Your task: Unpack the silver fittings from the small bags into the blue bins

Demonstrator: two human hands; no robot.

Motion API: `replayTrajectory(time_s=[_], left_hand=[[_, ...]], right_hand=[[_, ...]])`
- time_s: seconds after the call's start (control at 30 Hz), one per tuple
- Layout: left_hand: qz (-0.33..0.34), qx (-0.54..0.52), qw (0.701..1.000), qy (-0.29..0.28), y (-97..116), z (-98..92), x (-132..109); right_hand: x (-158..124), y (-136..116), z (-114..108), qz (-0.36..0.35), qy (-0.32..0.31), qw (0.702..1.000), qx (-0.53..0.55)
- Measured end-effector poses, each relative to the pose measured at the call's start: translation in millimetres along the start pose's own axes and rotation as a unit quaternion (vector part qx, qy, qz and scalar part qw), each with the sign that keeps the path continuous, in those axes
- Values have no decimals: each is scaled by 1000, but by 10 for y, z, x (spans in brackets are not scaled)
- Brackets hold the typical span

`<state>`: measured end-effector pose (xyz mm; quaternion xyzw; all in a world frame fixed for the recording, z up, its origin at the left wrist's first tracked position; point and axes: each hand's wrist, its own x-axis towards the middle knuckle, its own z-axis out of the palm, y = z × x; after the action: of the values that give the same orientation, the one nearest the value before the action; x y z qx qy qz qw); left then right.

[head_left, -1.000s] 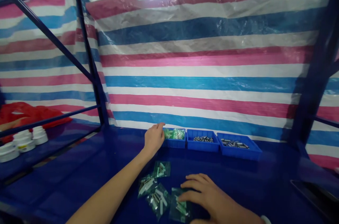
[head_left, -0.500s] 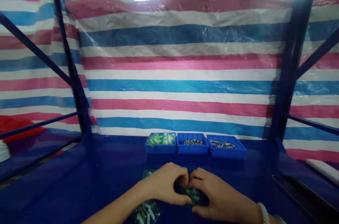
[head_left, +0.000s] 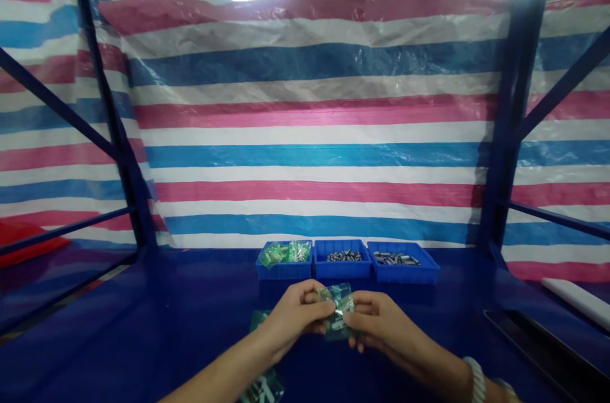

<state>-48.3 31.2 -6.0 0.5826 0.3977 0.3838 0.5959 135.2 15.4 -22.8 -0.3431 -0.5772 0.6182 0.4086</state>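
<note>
A small clear, greenish plastic bag (head_left: 339, 292) with light-coloured pieces inside is pinched between my two hands above the blue table. My left hand (head_left: 302, 311) grips its left edge, thumb on top. On the opposite edge, my right hand (head_left: 374, 320) has its thumb pressed on the front of the bag. Below my left forearm lies another bag of metal pieces (head_left: 264, 388), partly cut off by the bottom of the view. Part of a further green bag (head_left: 258, 319) shows behind my left wrist.
Three blue bins stand in a row at the back: a left bin (head_left: 284, 271) with green bags, a middle bin (head_left: 342, 269) with small metal parts, and a right bin (head_left: 406, 273) with metal pins. A flat black object (head_left: 538, 346) lies at right. Blue posts (head_left: 508, 136) flank the table.
My hands have lifted the small bag slightly and spread a little apart, so it now faces me upright between them. Before, they were bent over it and mostly covered it.
</note>
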Motion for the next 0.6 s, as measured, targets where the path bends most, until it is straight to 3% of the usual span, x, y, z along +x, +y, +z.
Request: replayTrajectory(time_s=[0.07, 0.1, 0.17, 0.2, 0.27, 0.3, 0.33, 0.37, 0.4, 0.47, 0.53, 0.6], left_hand=[[31, 27, 999, 3, 21, 21, -37], [78, 69, 995, 8, 45, 31, -64], [239, 205, 949, 13, 108, 42, -122], [338, 286, 897, 9, 140, 39, -151], [514, 429, 743, -14, 186, 20, -200], [572, 476, 667, -27, 196, 9, -220], [611, 500, 613, -33, 195, 0, -236], [634, 507, 584, -34, 187, -4, -248], [643, 501, 578, -35, 174, -6, -256], [640, 466, 610, -38, 154, -11, -251], [617, 419, 666, -8, 169, -64, -206], [540, 372, 749, 99, 235, -218, -105]], right_hand=[[-1, -1, 0, -8, 11, 1000, -11], [-3, -3, -2, -38, 27, 998, -40], [-16, -3, -15, -157, 80, 974, -139], [-28, 1, -26, -234, 109, 945, -200], [-64, 27, -61, -379, 152, 858, -312], [-86, 46, -81, -434, 159, 812, -357], [-108, 66, -100, -475, 160, 772, -391], [-130, 85, -115, -506, 157, 740, -414], [-148, 100, -123, -528, 153, 715, -432], [-171, 107, -116, -553, 161, 681, -453], [-172, 84, -82, -547, 197, 673, -457], [-152, 49, -43, -516, 236, 692, -447]])
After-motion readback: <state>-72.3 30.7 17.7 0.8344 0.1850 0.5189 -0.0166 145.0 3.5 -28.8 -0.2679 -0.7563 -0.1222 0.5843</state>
